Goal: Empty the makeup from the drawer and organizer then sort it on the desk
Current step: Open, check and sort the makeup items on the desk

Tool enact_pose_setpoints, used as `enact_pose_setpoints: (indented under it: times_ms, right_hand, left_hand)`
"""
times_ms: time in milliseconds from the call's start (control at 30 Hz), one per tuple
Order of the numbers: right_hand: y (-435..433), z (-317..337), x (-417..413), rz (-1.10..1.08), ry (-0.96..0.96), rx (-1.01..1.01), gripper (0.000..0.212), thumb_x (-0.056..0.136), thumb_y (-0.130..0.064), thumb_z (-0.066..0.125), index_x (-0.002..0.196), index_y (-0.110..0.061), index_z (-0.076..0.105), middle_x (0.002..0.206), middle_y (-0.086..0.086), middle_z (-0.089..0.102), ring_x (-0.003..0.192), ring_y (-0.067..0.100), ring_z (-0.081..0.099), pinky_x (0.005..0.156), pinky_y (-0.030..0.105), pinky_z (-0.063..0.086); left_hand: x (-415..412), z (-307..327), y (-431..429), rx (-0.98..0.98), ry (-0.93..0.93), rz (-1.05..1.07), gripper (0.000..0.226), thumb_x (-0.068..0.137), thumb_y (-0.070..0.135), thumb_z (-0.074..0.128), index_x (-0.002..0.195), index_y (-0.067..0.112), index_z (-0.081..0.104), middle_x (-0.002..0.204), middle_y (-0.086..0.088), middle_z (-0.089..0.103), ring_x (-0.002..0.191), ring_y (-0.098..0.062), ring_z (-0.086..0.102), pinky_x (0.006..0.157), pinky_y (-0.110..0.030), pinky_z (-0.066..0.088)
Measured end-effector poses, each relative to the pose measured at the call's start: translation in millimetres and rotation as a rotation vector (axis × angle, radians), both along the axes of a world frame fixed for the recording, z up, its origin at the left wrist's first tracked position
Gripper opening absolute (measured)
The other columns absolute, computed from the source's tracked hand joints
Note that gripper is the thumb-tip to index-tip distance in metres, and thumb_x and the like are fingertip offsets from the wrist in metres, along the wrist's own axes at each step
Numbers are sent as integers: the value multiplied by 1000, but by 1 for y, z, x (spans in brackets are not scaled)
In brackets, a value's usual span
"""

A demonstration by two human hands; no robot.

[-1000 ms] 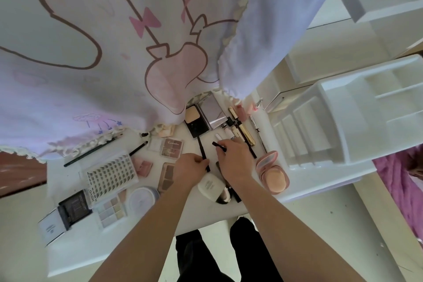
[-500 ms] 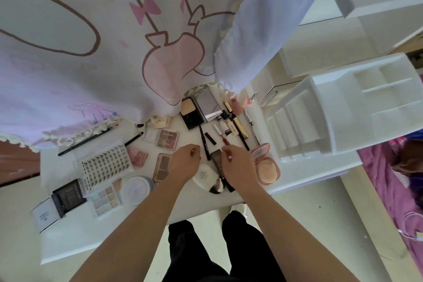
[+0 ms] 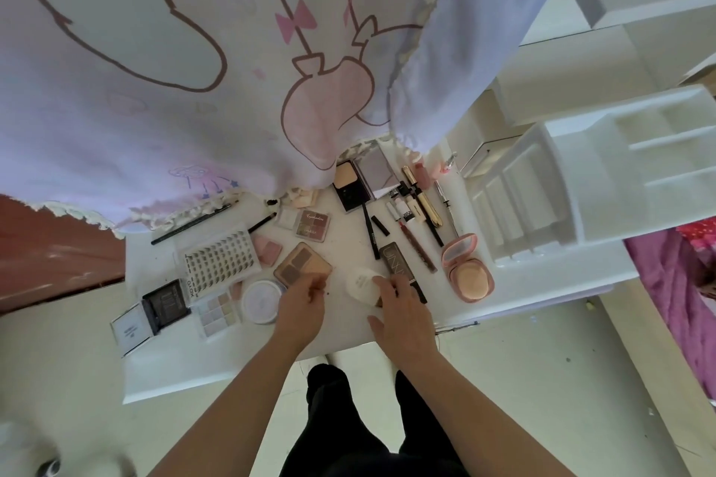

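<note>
White surface (image 3: 232, 360) seen from above, its far edge under a pale cloth (image 3: 174, 70) with a pink line drawing; pale floor (image 3: 542, 379) around it. Everything lies flat on the surface. Left end: black case (image 3: 164, 302), lash tray (image 3: 219, 263), pale palette (image 3: 217, 312), round lilac tub (image 3: 261, 300), long pencil (image 3: 193, 223) along the cloth hem. Middle: pink blush (image 3: 267, 250), small red-toned palette (image 3: 312, 225), brown palette (image 3: 300, 261), white jar (image 3: 360, 283). Right of middle: open black compact (image 3: 350, 186) with its mirror showing, a row of slim tubes (image 3: 405, 215) and pencils with a gold tube (image 3: 424, 201) among them, dark palette (image 3: 395, 259), open pink compact (image 3: 467, 271). White organizer (image 3: 581, 186) stands on the right end, just beside the pink compact. Left grip (image 3: 300, 306) at the near corner of the brown palette, fingers bunched over it; cannot tell whether they pinch it or only touch. Right grip (image 3: 403, 318) spread, fingers fairly straight, tips at the jar's right edge and the near end of the dark palette, thumb out to the side, holding nothing. Black trousers (image 3: 348, 418) below the near edge.
</note>
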State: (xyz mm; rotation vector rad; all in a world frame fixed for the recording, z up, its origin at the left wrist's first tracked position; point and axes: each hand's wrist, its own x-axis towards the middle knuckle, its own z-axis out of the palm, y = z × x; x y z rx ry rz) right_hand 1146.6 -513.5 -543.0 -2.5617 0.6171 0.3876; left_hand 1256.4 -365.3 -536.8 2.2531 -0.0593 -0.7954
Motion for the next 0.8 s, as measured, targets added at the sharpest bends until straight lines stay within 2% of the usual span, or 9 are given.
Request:
enact_pose_setpoints:
  times_ms: [100,167,300,433,500,533,600,667,800]
  right_hand:
    - [5,1,6,10,-10,-15,49,89,-20,64,133,-25,43,135,-2,44,108,21,56,76,32,55]
    - [4,5,10,-13,13,50,48,89,-20,63,132,-25,44,132,-3,47,106,21,60,79,32,54]
    - [2,25,24,-225,44,409,62,76,-33,78,127,-29,45,108,-10,60,97,13,62,78,25,46]
    - [15,47,25,-304,-73,605,67,64,-39,90,120,-34,52,106,-19,62,97,1,59,79,18,44]
    - [23,59,22,-318,-147,676,62,62,-35,92,113,-37,56,105,-23,63,78,-6,56,72,13,44]
    - [25,65,22,-341,-179,712,59,63,-32,92,110,-37,58,105,-24,63,67,-5,53,68,12,44]
    - [25,78,22,-412,-226,830,56,67,-24,91,112,-34,60,109,-21,65,60,-2,49,66,14,48]
    - [21,90,22,-467,-240,1000,56,70,-18,90,116,-29,62,116,-17,67,65,3,52,70,17,52]
    - [14,104,22,-450,-245,1202,54,75,-10,86,121,-17,59,121,-6,69,83,17,69,82,25,56]
  left_hand:
    - [1,6,22,-8,90,84,25,94,5,55,108,21,68,97,5,70,94,-21,64,88,-37,51]
    - [-1,15,33,-56,152,200,23,95,4,53,107,17,67,97,-1,71,91,-23,68,84,-41,53]
    - [-3,35,45,-128,188,390,19,100,12,52,113,8,64,102,-11,69,83,-19,66,73,-34,52]
    - [1,54,39,-238,366,490,34,98,41,56,105,9,67,101,-13,70,80,-20,64,65,-31,51]
    - [2,64,34,-280,428,467,39,95,48,60,100,10,69,88,-9,68,73,-19,61,59,-29,47]
    - [2,67,34,-304,433,444,38,94,46,62,98,9,69,84,-8,66,68,-17,58,56,-26,44]
    - [3,73,35,-364,447,423,32,93,38,66,94,6,68,77,-7,58,59,-13,51,52,-24,38]
    - [3,78,34,-425,520,470,30,92,38,68,93,7,67,73,-5,52,56,-11,45,51,-24,36]
    - [-3,84,28,-503,691,535,45,95,45,60,114,4,62,79,-8,56,55,-12,45,46,-23,35]
